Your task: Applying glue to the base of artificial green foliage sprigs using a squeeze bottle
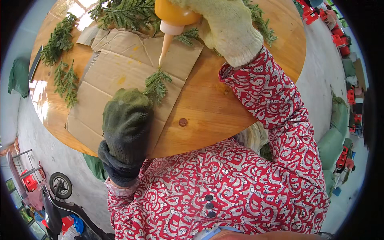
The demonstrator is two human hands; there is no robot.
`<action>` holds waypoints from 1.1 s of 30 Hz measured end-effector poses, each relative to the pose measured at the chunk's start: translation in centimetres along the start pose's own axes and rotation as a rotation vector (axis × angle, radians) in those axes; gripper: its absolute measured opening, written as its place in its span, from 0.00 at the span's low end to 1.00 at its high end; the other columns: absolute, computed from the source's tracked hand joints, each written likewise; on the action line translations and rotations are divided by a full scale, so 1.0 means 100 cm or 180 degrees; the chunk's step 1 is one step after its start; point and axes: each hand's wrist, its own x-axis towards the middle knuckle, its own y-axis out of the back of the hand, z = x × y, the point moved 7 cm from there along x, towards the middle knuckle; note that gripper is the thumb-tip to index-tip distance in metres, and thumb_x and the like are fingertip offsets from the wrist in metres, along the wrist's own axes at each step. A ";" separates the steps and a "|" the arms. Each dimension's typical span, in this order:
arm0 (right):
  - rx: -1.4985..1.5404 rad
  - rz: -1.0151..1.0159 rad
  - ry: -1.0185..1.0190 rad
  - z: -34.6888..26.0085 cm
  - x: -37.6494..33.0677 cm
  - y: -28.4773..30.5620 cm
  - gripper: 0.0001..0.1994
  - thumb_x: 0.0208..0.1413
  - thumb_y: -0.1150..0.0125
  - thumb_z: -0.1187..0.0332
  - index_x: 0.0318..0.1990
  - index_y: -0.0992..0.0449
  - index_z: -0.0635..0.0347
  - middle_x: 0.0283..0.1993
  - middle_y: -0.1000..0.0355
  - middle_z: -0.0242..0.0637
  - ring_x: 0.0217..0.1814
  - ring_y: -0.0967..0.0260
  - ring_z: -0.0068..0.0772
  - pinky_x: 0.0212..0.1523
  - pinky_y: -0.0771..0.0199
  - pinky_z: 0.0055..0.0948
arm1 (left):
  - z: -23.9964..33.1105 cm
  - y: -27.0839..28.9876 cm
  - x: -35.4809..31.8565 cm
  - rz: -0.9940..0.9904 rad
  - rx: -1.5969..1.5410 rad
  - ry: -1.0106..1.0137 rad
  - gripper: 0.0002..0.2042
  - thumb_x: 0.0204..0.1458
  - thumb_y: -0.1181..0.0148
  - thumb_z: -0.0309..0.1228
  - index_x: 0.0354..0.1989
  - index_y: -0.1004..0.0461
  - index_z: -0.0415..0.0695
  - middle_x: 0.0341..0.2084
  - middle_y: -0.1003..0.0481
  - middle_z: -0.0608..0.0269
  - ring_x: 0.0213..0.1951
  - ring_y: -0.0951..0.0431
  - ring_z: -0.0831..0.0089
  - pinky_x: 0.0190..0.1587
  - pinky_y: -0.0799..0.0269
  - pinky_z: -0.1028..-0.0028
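Over the cardboard on the worktop, a small green sprig sits between the hands: the left hand curls closed at its lower end, the right hand grips an orange bottle, nozzle at its tip. This sprig looks midway; other branches lie loose, apparently still waiting.

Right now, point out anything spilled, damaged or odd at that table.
Yellowish stains mark the cardboard, like dried drips perhaps, and its far edge looks creased and ragged. Mismatched, too: the left hand wears a dark glove, the right hand a pale one.
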 end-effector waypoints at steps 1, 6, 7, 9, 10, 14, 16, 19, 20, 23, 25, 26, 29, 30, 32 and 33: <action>0.0078 -0.0133 0.0030 0.001 0.001 -0.001 0.14 0.55 0.35 0.72 0.48 0.26 0.64 0.40 0.27 0.37 0.37 0.28 0.29 0.32 0.21 0.31 | 0.001 0.002 -0.001 0.0009 -0.0005 -0.0034 0.11 0.40 0.35 0.20 0.36 0.20 0.37 0.42 0.21 0.50 0.51 0.23 0.49 0.57 0.32 0.55; 0.0141 -0.0395 0.0015 -0.002 -0.002 0.001 0.13 0.56 0.36 0.71 0.47 0.27 0.66 0.39 0.27 0.37 0.38 0.28 0.30 0.31 0.22 0.32 | 0.003 0.000 0.000 -0.0062 -0.0031 0.0125 0.11 0.40 0.36 0.19 0.36 0.20 0.36 0.43 0.21 0.51 0.51 0.23 0.50 0.57 0.32 0.56; 0.0159 -0.0311 0.0023 -0.005 -0.002 0.001 0.14 0.56 0.37 0.71 0.48 0.27 0.66 0.39 0.27 0.38 0.38 0.28 0.31 0.30 0.22 0.32 | 0.002 0.000 0.000 -0.0079 -0.0054 0.0167 0.11 0.41 0.36 0.19 0.36 0.20 0.36 0.43 0.21 0.51 0.51 0.23 0.50 0.57 0.32 0.56; 0.0164 -0.0209 0.0030 -0.009 0.000 0.006 0.14 0.57 0.37 0.70 0.48 0.28 0.66 0.38 0.27 0.38 0.37 0.28 0.31 0.29 0.22 0.33 | 0.003 0.000 0.001 -0.0091 -0.0075 0.0127 0.12 0.40 0.36 0.21 0.36 0.20 0.38 0.43 0.21 0.51 0.51 0.24 0.50 0.57 0.33 0.55; 0.0395 -0.0715 -0.0011 -0.011 0.000 0.002 0.14 0.57 0.37 0.69 0.48 0.28 0.65 0.38 0.27 0.37 0.37 0.28 0.31 0.30 0.22 0.33 | 0.004 0.000 0.002 -0.0095 -0.0085 0.0083 0.13 0.39 0.37 0.22 0.37 0.20 0.40 0.44 0.22 0.52 0.51 0.24 0.49 0.57 0.33 0.54; 0.0725 -0.0663 -0.0373 -0.005 -0.010 -0.014 0.15 0.56 0.36 0.69 0.48 0.28 0.66 0.37 0.27 0.37 0.38 0.27 0.32 0.33 0.20 0.34 | 0.004 0.001 0.003 -0.0173 -0.0082 0.0250 0.12 0.42 0.36 0.19 0.39 0.20 0.37 0.44 0.21 0.50 0.53 0.24 0.50 0.59 0.33 0.56; 0.0314 -0.0257 -0.0559 0.000 -0.011 -0.017 0.16 0.55 0.35 0.70 0.48 0.28 0.66 0.38 0.27 0.37 0.39 0.26 0.32 0.34 0.20 0.34 | 0.003 0.001 0.003 -0.0224 -0.0125 0.0258 0.13 0.43 0.36 0.20 0.40 0.20 0.37 0.45 0.22 0.50 0.53 0.25 0.50 0.59 0.34 0.56; -0.0052 0.0038 -0.0676 0.007 -0.008 -0.017 0.16 0.54 0.34 0.71 0.49 0.27 0.66 0.40 0.26 0.38 0.40 0.26 0.33 0.35 0.19 0.34 | 0.001 0.001 0.002 -0.0219 -0.0071 0.0324 0.14 0.43 0.37 0.20 0.41 0.20 0.37 0.45 0.22 0.50 0.53 0.25 0.50 0.59 0.34 0.56; -0.0028 0.0096 -0.0681 0.007 -0.007 -0.011 0.16 0.54 0.33 0.71 0.49 0.27 0.65 0.40 0.26 0.38 0.40 0.26 0.33 0.35 0.19 0.34 | 0.001 0.000 0.002 -0.0219 -0.0081 0.0312 0.14 0.43 0.37 0.20 0.41 0.20 0.37 0.45 0.22 0.50 0.53 0.25 0.50 0.59 0.34 0.56; 0.0474 -0.0763 -0.0423 0.002 -0.007 -0.008 0.16 0.54 0.34 0.71 0.49 0.27 0.65 0.42 0.26 0.39 0.40 0.26 0.33 0.35 0.19 0.34 | 0.003 0.000 0.003 -0.0018 -0.0084 0.0135 0.14 0.39 0.36 0.21 0.38 0.20 0.40 0.43 0.22 0.51 0.49 0.24 0.49 0.55 0.32 0.55; 0.0541 -0.0854 -0.0249 0.001 -0.010 -0.007 0.16 0.55 0.34 0.71 0.49 0.27 0.65 0.43 0.26 0.39 0.41 0.26 0.33 0.34 0.19 0.34 | 0.002 -0.001 0.002 -0.0043 -0.0120 0.0050 0.15 0.38 0.36 0.21 0.39 0.20 0.41 0.43 0.22 0.51 0.49 0.24 0.49 0.55 0.32 0.55; 0.0495 -0.0750 -0.0202 0.001 -0.009 -0.007 0.16 0.55 0.35 0.71 0.49 0.27 0.65 0.43 0.26 0.39 0.41 0.27 0.33 0.34 0.19 0.34 | 0.002 -0.001 0.002 -0.0042 -0.0115 0.0045 0.15 0.38 0.36 0.21 0.39 0.20 0.41 0.43 0.22 0.51 0.49 0.24 0.49 0.55 0.32 0.55; 0.0228 -0.0372 -0.0216 0.001 -0.007 -0.005 0.15 0.55 0.36 0.71 0.49 0.27 0.65 0.43 0.27 0.39 0.41 0.27 0.32 0.34 0.19 0.34 | 0.003 0.000 0.001 -0.0077 -0.0098 0.0021 0.15 0.38 0.36 0.20 0.39 0.20 0.41 0.43 0.22 0.51 0.49 0.24 0.49 0.56 0.32 0.54; 0.0157 -0.0282 -0.0237 0.001 -0.005 -0.007 0.15 0.55 0.36 0.71 0.49 0.27 0.65 0.43 0.27 0.38 0.41 0.28 0.32 0.33 0.19 0.34 | 0.002 0.000 0.001 -0.0080 -0.0097 0.0079 0.15 0.38 0.37 0.20 0.39 0.20 0.41 0.43 0.22 0.50 0.49 0.24 0.48 0.56 0.32 0.54; -0.0089 0.0195 -0.0521 0.003 -0.003 -0.004 0.15 0.55 0.36 0.71 0.49 0.27 0.64 0.43 0.27 0.38 0.42 0.28 0.32 0.33 0.19 0.35 | 0.000 -0.001 0.000 -0.0082 -0.0095 0.0134 0.15 0.39 0.37 0.20 0.39 0.20 0.40 0.43 0.22 0.50 0.49 0.24 0.48 0.56 0.32 0.54; -0.0169 0.0353 -0.0617 0.004 -0.003 -0.001 0.15 0.55 0.36 0.71 0.49 0.27 0.64 0.42 0.27 0.38 0.42 0.28 0.32 0.33 0.19 0.35 | 0.000 -0.001 0.001 -0.0074 -0.0105 0.0090 0.15 0.39 0.37 0.21 0.39 0.20 0.40 0.43 0.22 0.50 0.49 0.24 0.48 0.56 0.32 0.54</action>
